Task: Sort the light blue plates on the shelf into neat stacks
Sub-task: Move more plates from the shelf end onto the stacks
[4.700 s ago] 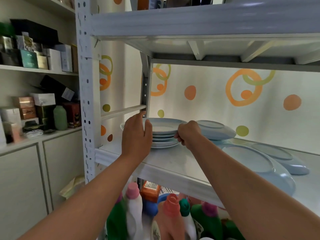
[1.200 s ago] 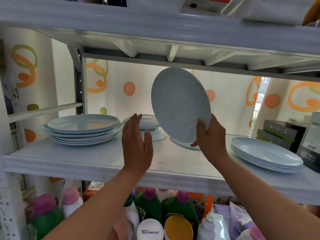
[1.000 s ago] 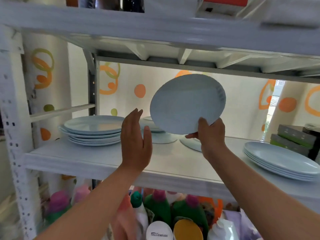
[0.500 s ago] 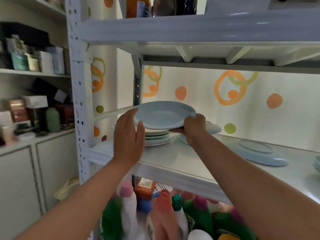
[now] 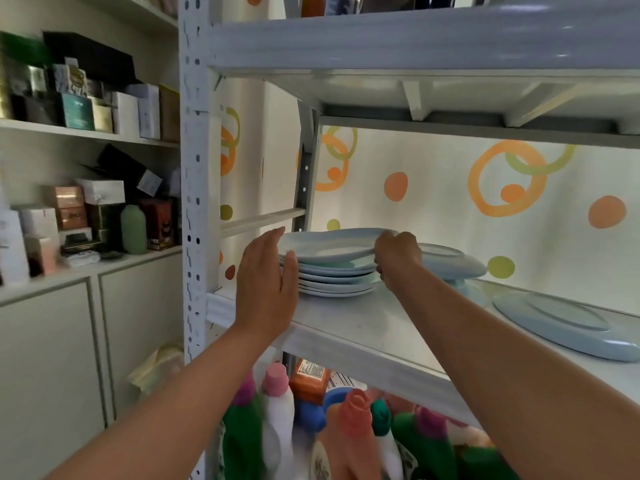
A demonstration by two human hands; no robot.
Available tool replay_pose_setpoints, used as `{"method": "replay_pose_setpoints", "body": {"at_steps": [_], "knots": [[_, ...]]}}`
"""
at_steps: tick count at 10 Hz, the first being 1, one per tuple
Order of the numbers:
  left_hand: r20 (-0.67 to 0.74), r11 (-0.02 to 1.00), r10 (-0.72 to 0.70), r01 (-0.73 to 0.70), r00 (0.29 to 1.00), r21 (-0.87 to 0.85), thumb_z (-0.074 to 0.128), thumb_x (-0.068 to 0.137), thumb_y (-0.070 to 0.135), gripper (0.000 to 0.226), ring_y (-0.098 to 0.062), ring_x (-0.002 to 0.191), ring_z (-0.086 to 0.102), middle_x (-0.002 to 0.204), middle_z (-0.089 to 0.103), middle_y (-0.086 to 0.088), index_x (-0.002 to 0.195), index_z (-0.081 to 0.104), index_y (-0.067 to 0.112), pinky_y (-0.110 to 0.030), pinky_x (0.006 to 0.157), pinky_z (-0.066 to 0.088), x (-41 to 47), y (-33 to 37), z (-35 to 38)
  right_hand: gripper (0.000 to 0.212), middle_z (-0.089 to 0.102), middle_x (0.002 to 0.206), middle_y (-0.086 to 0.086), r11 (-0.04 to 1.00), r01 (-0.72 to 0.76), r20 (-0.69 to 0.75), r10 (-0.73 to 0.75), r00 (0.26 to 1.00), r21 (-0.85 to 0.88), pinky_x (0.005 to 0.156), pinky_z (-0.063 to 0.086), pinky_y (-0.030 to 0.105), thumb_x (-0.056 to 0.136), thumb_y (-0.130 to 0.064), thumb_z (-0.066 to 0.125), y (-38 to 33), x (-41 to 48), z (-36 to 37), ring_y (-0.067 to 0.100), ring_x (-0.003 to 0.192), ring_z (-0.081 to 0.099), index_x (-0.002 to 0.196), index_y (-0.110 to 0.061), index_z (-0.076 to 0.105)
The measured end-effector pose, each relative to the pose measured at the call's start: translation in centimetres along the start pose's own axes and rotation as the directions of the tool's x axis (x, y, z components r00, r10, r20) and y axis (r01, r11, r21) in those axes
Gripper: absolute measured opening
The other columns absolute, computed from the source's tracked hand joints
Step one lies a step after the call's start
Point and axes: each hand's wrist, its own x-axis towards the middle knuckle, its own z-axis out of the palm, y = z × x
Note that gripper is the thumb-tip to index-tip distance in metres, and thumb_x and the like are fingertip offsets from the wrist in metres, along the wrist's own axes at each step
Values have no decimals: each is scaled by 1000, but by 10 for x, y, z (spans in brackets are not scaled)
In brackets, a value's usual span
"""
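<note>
Half a second on, the plate had come down onto the stack at the shelf's left end, sitting slightly tilted. Right hand had fingers curled round its right rim. Left hand was flat and open by the stack's left edge. Plates were pale blue, glossy and shallow. Two overturned plates lay further right, and bottles crowded the level below.
</note>
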Motion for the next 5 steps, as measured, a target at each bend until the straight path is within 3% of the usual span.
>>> {"method": "replay_pose_setpoints", "body": {"at_steps": [1, 2, 3, 5], "knots": [[16, 1000, 4, -4, 1000, 1, 30, 93, 37, 47, -16, 128, 40, 137, 48, -4, 134, 40, 18, -22, 103, 24, -1, 0, 5, 38, 55, 127, 22, 993, 36, -29, -40, 999, -115, 84, 44, 36, 95, -15, 36, 2, 2, -1, 37, 118, 53, 124, 5, 51], [21, 1000, -7, 7, 1000, -2, 29, 92, 39, 49, -17, 129, 40, 139, 47, -3, 135, 40, 18, -27, 106, 27, 1, -1, 7, 35, 58, 117, 21, 962, 51, -8, -55, 998, -267, 76, 38, 30, 95, -13, 38, 8, 9, 1, 36, 105, 55, 121, 5, 52], [25, 1000, -10, 10, 1000, -6, 28, 90, 41, 52, -19, 130, 40, 140, 47, -4, 135, 39, 18, -36, 110, 32, 3, 0, 9, 20, 51, 89, 13, 931, 68, 11, -69, 998, -358, 72, 38, 29, 93, -11, 40, 12, 11, -1, 27, 84, 48, 103, 1, 53], [29, 1000, 21, -21, 999, 3, 28, 92, 39, 50, -18, 128, 41, 137, 48, -5, 134, 41, 16, -32, 108, 30, 0, 9, 14, 16, 51, 86, 11, 883, 145, 11, -157, 988, -447, 69, 36, 28, 92, -15, 40, 15, 16, -7, 28, 79, 48, 84, -3, 48]]}}
